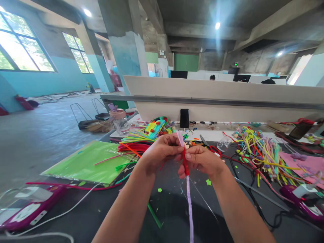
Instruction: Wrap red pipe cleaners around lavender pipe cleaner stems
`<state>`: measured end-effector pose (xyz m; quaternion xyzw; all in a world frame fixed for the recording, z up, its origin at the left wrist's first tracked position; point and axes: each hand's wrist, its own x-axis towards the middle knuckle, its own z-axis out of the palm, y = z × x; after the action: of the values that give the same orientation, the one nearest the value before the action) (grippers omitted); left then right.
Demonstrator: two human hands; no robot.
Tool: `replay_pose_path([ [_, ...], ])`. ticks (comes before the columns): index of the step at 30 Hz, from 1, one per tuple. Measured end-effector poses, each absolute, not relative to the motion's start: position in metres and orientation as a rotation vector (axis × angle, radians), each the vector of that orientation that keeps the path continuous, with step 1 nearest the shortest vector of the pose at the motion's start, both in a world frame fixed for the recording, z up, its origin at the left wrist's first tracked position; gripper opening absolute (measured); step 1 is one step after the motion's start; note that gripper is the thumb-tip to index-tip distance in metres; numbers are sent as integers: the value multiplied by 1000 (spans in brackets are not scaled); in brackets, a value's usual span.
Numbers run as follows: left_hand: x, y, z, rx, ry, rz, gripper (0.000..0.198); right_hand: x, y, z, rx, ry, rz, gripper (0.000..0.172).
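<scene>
A long lilac pipe cleaner [189, 202] hangs down in front of me, its upper part wrapped in a red pipe cleaner [186, 165]. My left hand [163, 150] is closed in a pinch at the top of the red section, where pale pink ends [180, 137] stick up. Facing it, my right hand [202, 158] pinches the red part between thumb and forefinger. The fingertips of both hands nearly meet and hide some of the wrapped part. Left of my hands lies a bundle of red and yellow-green pipe cleaners [134, 141].
A green sheet in clear wrapping [86, 163] covers the left of the dark table. At right are a heap of coloured pipe cleaners [265, 152] and black cables [243, 189]. Scissors [203, 139], a phone [184, 118] and a clear bottle [119, 121] stand or lie farther back.
</scene>
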<state>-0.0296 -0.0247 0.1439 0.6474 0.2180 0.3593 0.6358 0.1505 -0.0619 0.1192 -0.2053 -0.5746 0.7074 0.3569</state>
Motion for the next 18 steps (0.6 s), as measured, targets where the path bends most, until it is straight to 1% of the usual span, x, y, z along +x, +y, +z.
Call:
replay_pose_path([
  [3,-31,-24,146,1561,591,856,24,148,-57,115,-550,-1373,1827,30],
  [7,-32,-23,151,1684,780,855,28,145,-57,117,-679,-1319,1658,27],
  [11,-30,-25,154,1719,817,862,29,140,-60,121,-819,-1305,1471,25],
  [15,-26,-25,151,1712,874,881,28,131,-66,128,-1049,-1351,1170,20],
  [18,-24,-24,149,1693,875,897,27,126,-71,132,-1232,-1398,927,22],
])
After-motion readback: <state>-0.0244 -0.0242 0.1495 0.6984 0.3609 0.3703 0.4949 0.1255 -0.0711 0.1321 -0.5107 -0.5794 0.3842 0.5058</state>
